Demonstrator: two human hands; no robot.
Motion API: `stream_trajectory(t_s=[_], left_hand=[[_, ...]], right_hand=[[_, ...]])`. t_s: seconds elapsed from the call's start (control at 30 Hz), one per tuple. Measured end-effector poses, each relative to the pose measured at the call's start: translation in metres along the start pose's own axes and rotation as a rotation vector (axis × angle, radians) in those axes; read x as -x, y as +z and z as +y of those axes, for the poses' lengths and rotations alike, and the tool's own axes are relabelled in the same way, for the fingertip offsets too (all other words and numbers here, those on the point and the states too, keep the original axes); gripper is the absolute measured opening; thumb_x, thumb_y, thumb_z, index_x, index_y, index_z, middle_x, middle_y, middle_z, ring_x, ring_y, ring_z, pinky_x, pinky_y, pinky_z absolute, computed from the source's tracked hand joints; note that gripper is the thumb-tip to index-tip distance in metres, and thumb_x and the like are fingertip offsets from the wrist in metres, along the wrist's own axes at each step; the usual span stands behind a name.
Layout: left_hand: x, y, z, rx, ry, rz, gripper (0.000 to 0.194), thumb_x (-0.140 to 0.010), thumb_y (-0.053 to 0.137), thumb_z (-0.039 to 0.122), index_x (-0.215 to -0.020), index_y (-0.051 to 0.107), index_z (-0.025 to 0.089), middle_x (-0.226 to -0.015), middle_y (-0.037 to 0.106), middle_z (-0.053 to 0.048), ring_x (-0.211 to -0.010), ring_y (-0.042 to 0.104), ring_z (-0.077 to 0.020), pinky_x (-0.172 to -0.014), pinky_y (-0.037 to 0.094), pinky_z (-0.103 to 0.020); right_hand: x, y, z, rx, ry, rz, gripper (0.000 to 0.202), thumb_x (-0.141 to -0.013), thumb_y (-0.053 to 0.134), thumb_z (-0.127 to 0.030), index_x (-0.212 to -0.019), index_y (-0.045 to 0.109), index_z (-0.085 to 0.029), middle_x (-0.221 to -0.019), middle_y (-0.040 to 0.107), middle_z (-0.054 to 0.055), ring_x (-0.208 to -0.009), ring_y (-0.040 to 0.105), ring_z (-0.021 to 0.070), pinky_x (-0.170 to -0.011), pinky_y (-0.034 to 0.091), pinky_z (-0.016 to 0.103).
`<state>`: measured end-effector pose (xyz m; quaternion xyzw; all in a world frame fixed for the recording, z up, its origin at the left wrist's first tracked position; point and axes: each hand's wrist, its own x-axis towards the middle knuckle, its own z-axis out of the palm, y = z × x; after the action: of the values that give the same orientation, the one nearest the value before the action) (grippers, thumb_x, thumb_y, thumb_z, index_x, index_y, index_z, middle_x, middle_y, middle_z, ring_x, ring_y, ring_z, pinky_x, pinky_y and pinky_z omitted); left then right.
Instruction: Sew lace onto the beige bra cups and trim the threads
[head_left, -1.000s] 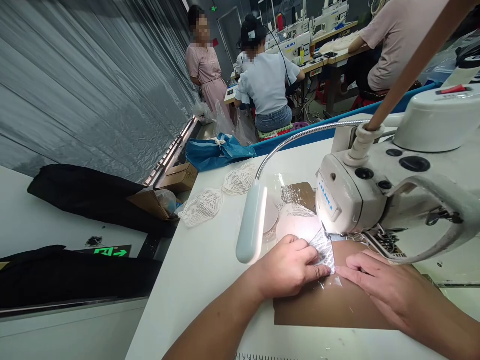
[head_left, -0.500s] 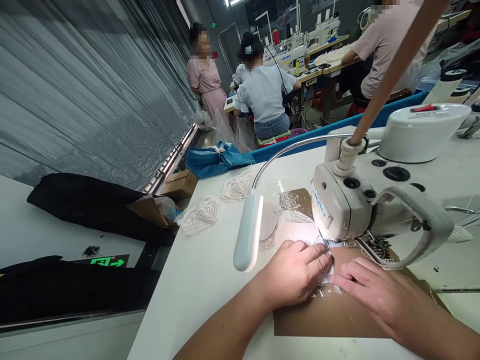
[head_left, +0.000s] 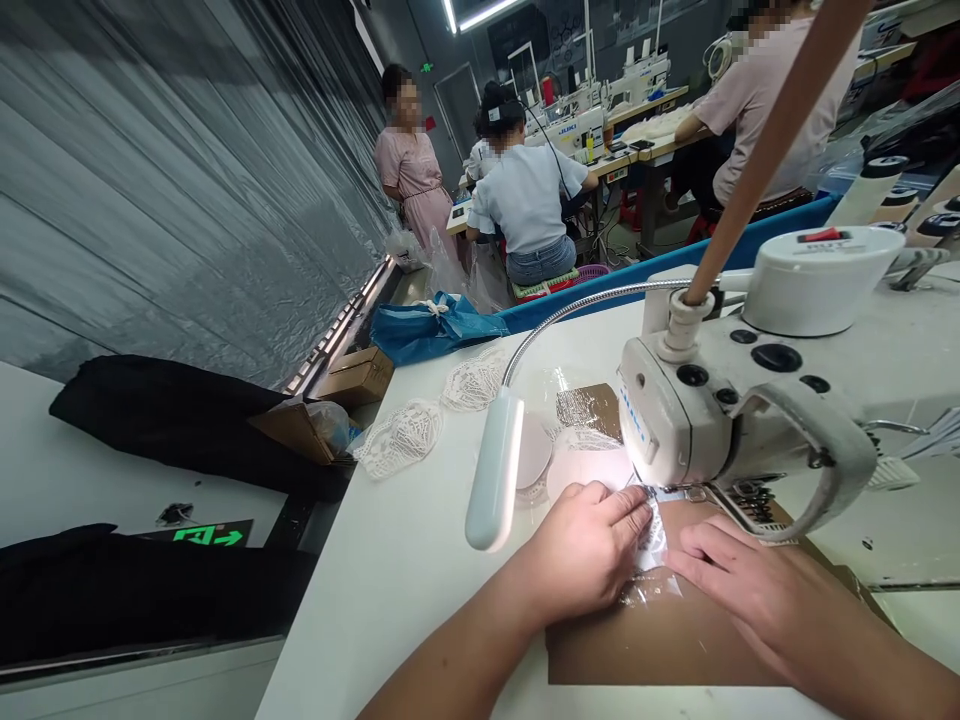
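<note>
A piece of white lace fabric (head_left: 655, 540) lies under the head of a white sewing machine (head_left: 667, 420). My left hand (head_left: 592, 545) is closed on its left side, fingertips pressed down close to the needle area. The needle itself is hidden behind the machine head and my fingers. From the right, my right hand (head_left: 735, 565) grips the lace's near right edge between thumb and curled fingers; the exact contact is partly hidden. Beneath both hands is a brown board (head_left: 622, 650). Pale pink cup-shaped fabric (head_left: 581, 468) extends beyond my left fingers.
A gooseneck lamp (head_left: 495, 470) hangs left of the machine head. Two white lace cups (head_left: 401, 438) lie on the white table (head_left: 382, 600) at left. Behind the table are a blue cloth (head_left: 439, 325) and several people near other sewing machines (head_left: 570, 135).
The camera view has shifted slightly, so the machine appears a little farther left and lower. Both hands stay at the lace, with more of it showing between them.
</note>
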<state>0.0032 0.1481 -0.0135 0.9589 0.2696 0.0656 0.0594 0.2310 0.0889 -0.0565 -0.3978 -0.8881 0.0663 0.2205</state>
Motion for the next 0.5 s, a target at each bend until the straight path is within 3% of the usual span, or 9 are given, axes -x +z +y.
stream_trajectory(t_s=[0.13,0.33,0.5], left_hand=[[-0.003,0.0,-0.003,-0.014,-0.011,-0.006,0.044,-0.092,0.046,0.024,-0.133,0.052,0.01,-0.128,0.062,-0.013,-0.085,0.053,-0.023,-0.069,0.042,-0.035],[-0.001,0.0,-0.009,0.035,-0.002,0.012,0.04,-0.094,0.047,0.023,-0.133,0.054,0.016,-0.133,0.059,-0.009,-0.096,0.052,-0.0231,-0.078,0.042,-0.035],[-0.003,-0.001,-0.013,0.042,-0.012,0.005,0.043,-0.092,0.049,0.021,-0.135,0.053,0.02,-0.139,0.056,-0.006,-0.1,0.051,-0.0233,-0.081,0.042,-0.036]], right_hand=[[-0.011,-0.008,-0.001,0.16,-0.007,0.063,0.055,-0.069,0.039,0.005,-0.112,0.059,-0.022,-0.092,0.065,0.006,-0.064,0.057,0.0185,-0.067,0.04,0.037],[-0.007,0.004,0.006,0.451,0.075,0.063,0.061,-0.068,0.043,0.004,-0.119,0.06,-0.024,-0.09,0.067,0.008,-0.084,0.065,0.0305,-0.07,0.046,0.043],[-0.002,0.012,0.016,0.378,0.09,0.131,0.059,-0.076,0.047,-0.001,-0.127,0.061,-0.027,-0.107,0.067,0.011,-0.096,0.063,0.0335,-0.07,0.05,0.04]])
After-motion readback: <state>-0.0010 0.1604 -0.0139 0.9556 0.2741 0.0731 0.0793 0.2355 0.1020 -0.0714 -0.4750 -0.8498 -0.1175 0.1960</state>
